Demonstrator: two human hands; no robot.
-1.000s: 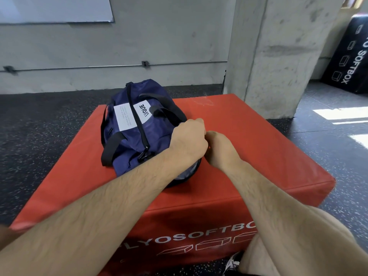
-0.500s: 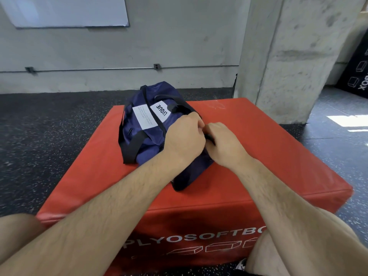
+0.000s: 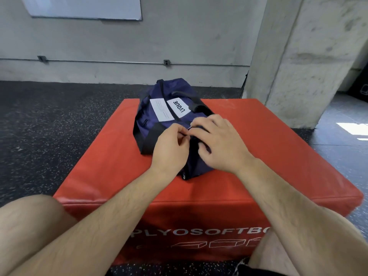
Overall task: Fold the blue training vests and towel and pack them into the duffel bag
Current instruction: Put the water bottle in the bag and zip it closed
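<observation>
A navy duffel bag (image 3: pixel 179 90) with white labels and black straps lies on a red foam plyo box (image 3: pixel 268 148). Its near end points toward me. My left hand (image 3: pixel 171 144) pinches the small metal zipper pull on top of the bag. Beside the zipper, my right hand (image 3: pixel 219 144) lies over the bag's near end, its fingers and thumb holding the fabric. No vests or towel are in view.
The box stands on dark speckled rubber floor (image 3: pixel 49 126). A concrete pillar (image 3: pixel 298 66) rises at the back right and a grey wall with a whiteboard (image 3: pixel 85 6) runs behind. My bare knees (image 3: pixel 29 220) are close against the box's front.
Both hands moved from the bag's near end up onto its top. The opening seen at the near end a second ago now looks closed. The view shifted left.
</observation>
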